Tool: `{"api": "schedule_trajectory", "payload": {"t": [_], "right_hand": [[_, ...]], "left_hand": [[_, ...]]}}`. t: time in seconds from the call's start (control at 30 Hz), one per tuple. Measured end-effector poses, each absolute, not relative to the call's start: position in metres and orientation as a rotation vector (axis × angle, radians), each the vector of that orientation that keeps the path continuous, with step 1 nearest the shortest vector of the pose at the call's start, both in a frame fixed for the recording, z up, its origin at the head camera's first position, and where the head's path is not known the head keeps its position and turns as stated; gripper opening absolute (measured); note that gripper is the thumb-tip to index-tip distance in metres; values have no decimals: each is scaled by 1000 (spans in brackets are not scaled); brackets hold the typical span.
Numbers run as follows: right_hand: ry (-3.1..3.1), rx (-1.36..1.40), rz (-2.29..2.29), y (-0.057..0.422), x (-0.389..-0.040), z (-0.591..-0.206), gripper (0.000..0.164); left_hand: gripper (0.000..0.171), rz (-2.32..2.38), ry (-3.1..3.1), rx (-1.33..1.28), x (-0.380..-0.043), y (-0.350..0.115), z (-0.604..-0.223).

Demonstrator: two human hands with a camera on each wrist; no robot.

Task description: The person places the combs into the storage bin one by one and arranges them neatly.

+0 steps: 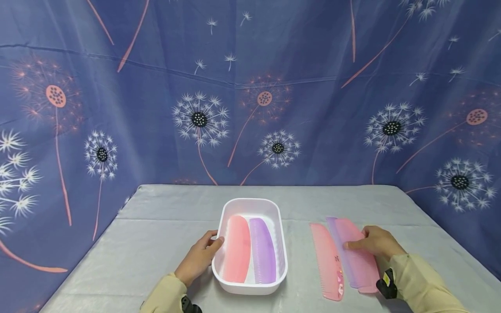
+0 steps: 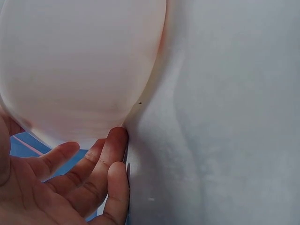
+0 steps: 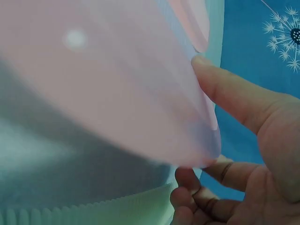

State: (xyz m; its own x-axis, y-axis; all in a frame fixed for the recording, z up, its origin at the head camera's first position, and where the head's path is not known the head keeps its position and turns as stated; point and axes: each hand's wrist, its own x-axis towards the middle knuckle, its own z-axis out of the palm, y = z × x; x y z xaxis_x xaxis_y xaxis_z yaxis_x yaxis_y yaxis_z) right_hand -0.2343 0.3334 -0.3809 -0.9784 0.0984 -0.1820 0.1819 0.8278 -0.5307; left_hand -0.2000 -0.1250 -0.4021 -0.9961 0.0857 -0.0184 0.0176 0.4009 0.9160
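A white plastic basin (image 1: 250, 289) stands upright on the table with a pink comb (image 1: 237, 250) and a purple comb (image 1: 266, 252) side by side inside. My left hand (image 1: 201, 256) grips its left rim, thumb over the edge and fingers (image 2: 91, 164) against the outside. To the right, my right hand (image 1: 373, 243) pinches another pink comb (image 1: 358, 256) between thumb and fingers. A second purple comb (image 1: 339, 243) lies partly beneath that pink one. Just left of them is a pink comb with a printed pattern (image 1: 326, 261), teeth facing left.
A grey cloth covers the table (image 1: 164, 226). Behind it hangs a blue curtain (image 1: 321, 130) with dandelion prints. In the right wrist view, a toothed comb edge (image 3: 93, 208) shows low in the picture, its colour washed out.
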Motion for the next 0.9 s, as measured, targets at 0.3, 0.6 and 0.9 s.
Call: {"api": "schedule_trajectory", "payload": {"t": [0.3, 0.6, 0.9], "right_hand": [[2858, 180, -966, 337, -231, -377, 34], [2784, 128, -1091, 341, -230, -372, 31], [2738, 100, -1147, 339, -230, -361, 32]], "left_hand": [[45, 1707, 2568, 103, -200, -125, -403], [45, 1696, 2574, 113, -201, -125, -403], [45, 1715, 2567, 121, -201, -126, -404]]}}
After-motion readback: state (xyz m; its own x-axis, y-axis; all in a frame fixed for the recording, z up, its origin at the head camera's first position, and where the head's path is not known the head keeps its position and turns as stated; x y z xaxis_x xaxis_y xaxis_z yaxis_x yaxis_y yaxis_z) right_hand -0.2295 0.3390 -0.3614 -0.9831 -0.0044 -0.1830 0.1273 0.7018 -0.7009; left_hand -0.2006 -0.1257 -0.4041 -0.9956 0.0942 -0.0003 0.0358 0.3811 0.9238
